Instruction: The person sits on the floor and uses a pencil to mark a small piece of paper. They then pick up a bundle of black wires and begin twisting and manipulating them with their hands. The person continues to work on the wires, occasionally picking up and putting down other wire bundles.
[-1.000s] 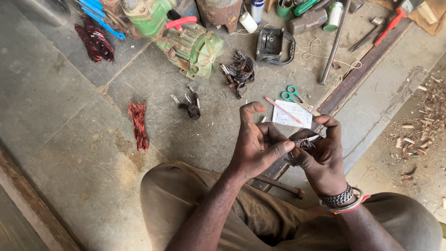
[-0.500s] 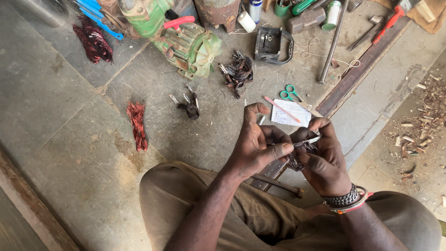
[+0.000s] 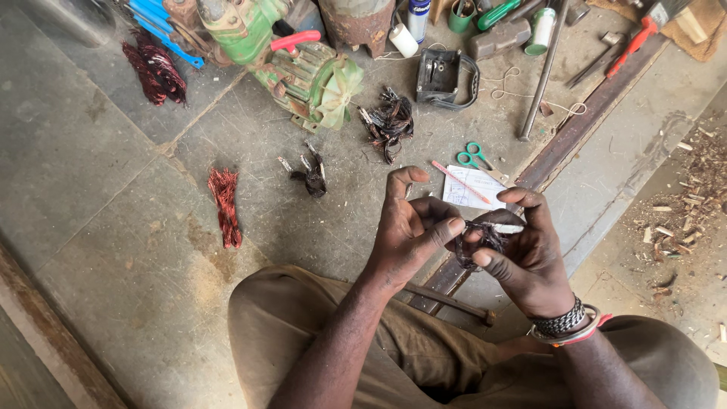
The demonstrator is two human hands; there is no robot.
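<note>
- Two hands meet above our knees: our left hand (image 3: 405, 231) and our right hand (image 3: 522, 261) close together on a small dark wire bundle (image 3: 478, 238), held in the air over the concrete floor (image 3: 106, 197).
- Our left hand is mostly curled, its thumb and forefinger pinching the near edge of the bundle, one finger sticking up free.
- Our right hand cups the bundle from the other side, fingers bent round it, with a thin pale sleeve or stick (image 3: 506, 228) caught under the forefinger; we cannot tell which it is.
- Beaded bracelets (image 3: 564, 324) sit on our right wrist, and our brown trousers (image 3: 318, 341) fill the bottom of the view.
- Just beyond the hands lies a white paper (image 3: 473, 189) with a red pencil (image 3: 460, 182) across it, and green-handled scissors (image 3: 474, 155) beside it.
- To the left on the floor we see a red copper wire hank (image 3: 225, 206), and nearer the middle a small dark coil scrap (image 3: 309, 176).
- Farther off lies a bigger dark wire tangle (image 3: 390, 121), next to a green motor (image 3: 303, 72) and a black casing (image 3: 443, 76).
- At the far left lie a dark red wire bunch (image 3: 155, 68) and blue tool handles (image 3: 163, 23).
- Along the right a rusty steel bar (image 3: 583, 125) runs diagonally, with a long metal rod (image 3: 544, 76) near it and wood chips (image 3: 681, 197) beyond.
</note>
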